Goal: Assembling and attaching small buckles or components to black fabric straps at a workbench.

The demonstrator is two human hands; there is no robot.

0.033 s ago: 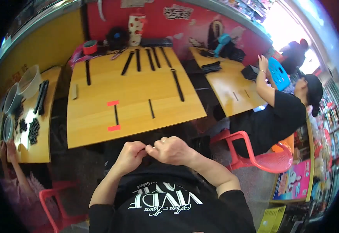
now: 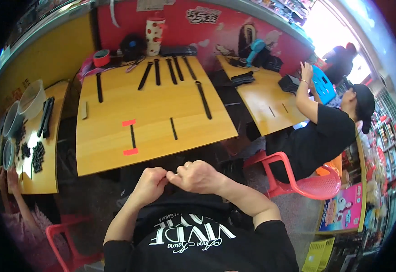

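My left hand (image 2: pixel 149 186) and my right hand (image 2: pixel 195 177) are both closed, knuckles up, in front of the table's near edge. Their fingertips meet or nearly meet; anything pinched between them is too small or hidden. Beyond them lies the yellow wooden table (image 2: pixel 112 111). Closest on it is a short black strip (image 2: pixel 132 136) with a red tape piece (image 2: pixel 128 123) at its far end and another (image 2: pixel 130 152) at its near end. To its right is a second short black strip (image 2: pixel 174 128). Several longer black straps (image 2: pixel 157 72) lie farther back, one strap (image 2: pixel 204 100) at the right.
A red tape roll (image 2: pixel 101 58) and a spotted tumbler (image 2: pixel 154 38) stand at the back. On the right, a person in black (image 2: pixel 327 131) holds a blue plastic basket (image 2: pixel 323 85) beside a red chair (image 2: pixel 318 187). Another person's hands (image 2: pixel 13 180) work at the left table, near clear bowls (image 2: pixel 31 100).
The whole view has shifted slightly, with the table and its straps appearing a little more to the left. My hands keep nearly the same closed pose.
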